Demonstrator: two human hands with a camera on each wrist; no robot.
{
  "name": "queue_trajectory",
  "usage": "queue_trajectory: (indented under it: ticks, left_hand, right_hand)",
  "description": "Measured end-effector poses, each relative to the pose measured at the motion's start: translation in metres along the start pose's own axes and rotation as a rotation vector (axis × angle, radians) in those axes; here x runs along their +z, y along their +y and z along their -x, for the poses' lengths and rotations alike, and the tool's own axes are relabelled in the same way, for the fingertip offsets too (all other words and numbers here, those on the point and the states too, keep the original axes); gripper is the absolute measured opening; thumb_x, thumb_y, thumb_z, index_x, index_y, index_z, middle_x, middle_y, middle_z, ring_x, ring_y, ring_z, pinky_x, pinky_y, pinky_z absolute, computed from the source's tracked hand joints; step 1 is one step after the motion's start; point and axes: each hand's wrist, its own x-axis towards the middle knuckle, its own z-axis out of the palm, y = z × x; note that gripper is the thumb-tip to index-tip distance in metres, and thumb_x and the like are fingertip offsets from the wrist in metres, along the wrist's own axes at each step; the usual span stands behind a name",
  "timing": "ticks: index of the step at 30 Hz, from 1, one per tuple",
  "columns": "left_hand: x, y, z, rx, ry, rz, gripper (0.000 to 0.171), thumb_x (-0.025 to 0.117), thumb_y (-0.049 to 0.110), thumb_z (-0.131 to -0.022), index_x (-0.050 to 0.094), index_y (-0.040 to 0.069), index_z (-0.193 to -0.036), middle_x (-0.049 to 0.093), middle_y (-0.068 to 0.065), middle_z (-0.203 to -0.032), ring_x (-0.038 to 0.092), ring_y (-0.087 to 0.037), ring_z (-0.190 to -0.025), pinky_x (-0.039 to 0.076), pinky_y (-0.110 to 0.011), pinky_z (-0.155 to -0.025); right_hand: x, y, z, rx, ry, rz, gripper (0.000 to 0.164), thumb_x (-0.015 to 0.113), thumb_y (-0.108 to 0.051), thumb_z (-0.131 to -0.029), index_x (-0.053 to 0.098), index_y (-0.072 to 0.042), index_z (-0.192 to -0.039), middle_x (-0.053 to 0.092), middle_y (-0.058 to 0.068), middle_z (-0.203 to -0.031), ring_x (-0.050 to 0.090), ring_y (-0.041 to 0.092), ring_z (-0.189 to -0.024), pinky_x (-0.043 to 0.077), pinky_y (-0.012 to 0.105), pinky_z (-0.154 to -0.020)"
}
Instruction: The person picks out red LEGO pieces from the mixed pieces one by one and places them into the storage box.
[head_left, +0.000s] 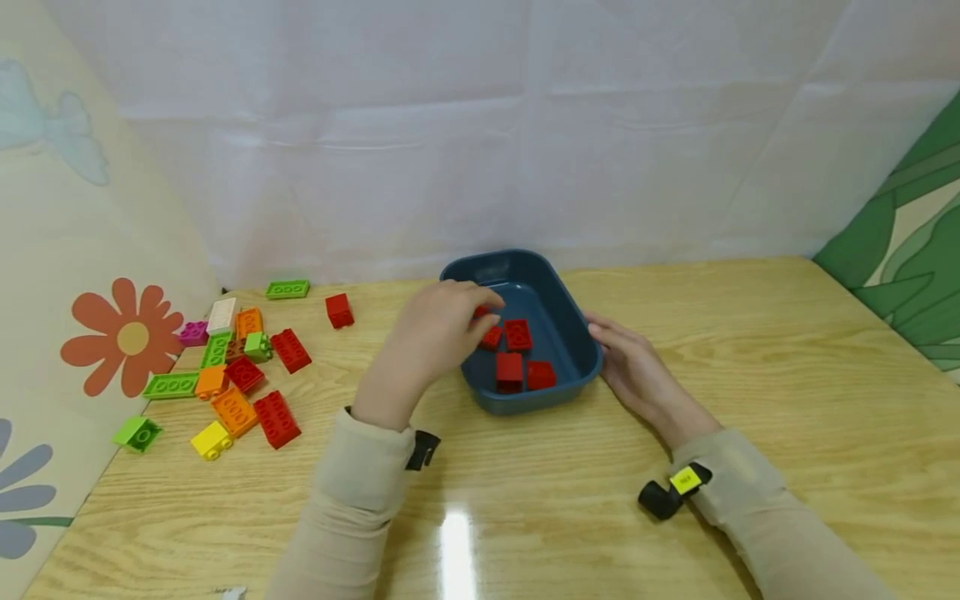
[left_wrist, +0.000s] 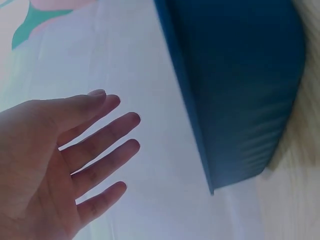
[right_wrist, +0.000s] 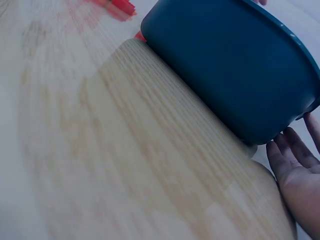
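Two beige sleeves (head_left: 337, 508) lay nearest the camera, each with a black wrist strap (head_left: 423, 450). Farthest left was a loose spread of sixteen visible building blocks: five green blocks (head_left: 171, 385), one magenta block (head_left: 193, 333), one white block (head_left: 222, 317), three orange blocks (head_left: 234, 411), one yellow block (head_left: 212, 439), one brownish block (head_left: 235, 348) partly hidden among the rest, and four loose red blocks (head_left: 277, 419), one of these set apart toward the bin. Next came the left hand (head_left: 435, 329), over the bin's left side, its fingers spread and gripping nothing in its wrist view. One blue bin (head_left: 536, 402) stood mid-table near the back; inside it four red blocks (head_left: 517, 334) could be counted, with another patch of red showing between the left thumb and fingers. To the right, the right hand (head_left: 641, 375) rested its extended fingers against the bin's outer wall, not curled around it. Underneath was a light wood-grain table (head_left: 750, 350) with one bright reflection; around it stood a left panel (head_left: 45, 250) painted with flowers, a creased white cloth (head_left: 600, 133) behind, and a right panel (head_left: 922, 242) of green leaves.
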Motion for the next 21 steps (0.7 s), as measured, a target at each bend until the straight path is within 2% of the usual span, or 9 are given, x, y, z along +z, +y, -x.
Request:
queue_trajectory:
  ticks: [4, 11, 21]
  left_hand:
    - [-0.007, -0.01, 0.004, -0.068, -0.007, 0.019, 0.028, 0.056, 0.03, -0.092, 0.067, 0.02, -0.116, 0.07, 0.001, -0.115, 0.06, -0.017, -0.098, 0.054, -0.036, -0.088]
    - [-0.023, -0.029, 0.018, -0.209, -0.014, 0.073, 0.033, 0.053, 0.035, -0.093, 0.063, 0.023, -0.122, 0.065, 0.001, -0.128, 0.058, -0.021, -0.111, 0.053, -0.043, -0.091]
    - [-0.033, -0.052, 0.032, -0.273, 0.019, 0.127, 0.037, 0.052, 0.036, -0.094, 0.059, 0.023, -0.128, 0.06, -0.003, -0.134, 0.055, -0.025, -0.116, 0.05, -0.05, -0.094]
  right_hand:
    - [-0.001, 0.0, 0.0, 0.004, 0.004, -0.002, 0.027, 0.043, -0.011, -0.099, 0.064, -0.02, -0.112, 0.069, -0.012, -0.11, 0.059, 0.005, -0.105, 0.051, 0.014, -0.085]
    - [0.0, -0.001, 0.0, 0.007, 0.011, -0.023, 0.028, 0.043, -0.01, -0.098, 0.065, -0.021, -0.111, 0.07, -0.011, -0.11, 0.059, 0.006, -0.104, 0.052, 0.014, -0.085]
    - [0.0, 0.0, 0.0, 0.006, 0.004, -0.029, 0.029, 0.041, -0.009, -0.099, 0.065, -0.02, -0.111, 0.07, -0.011, -0.109, 0.059, 0.006, -0.103, 0.052, 0.014, -0.084]
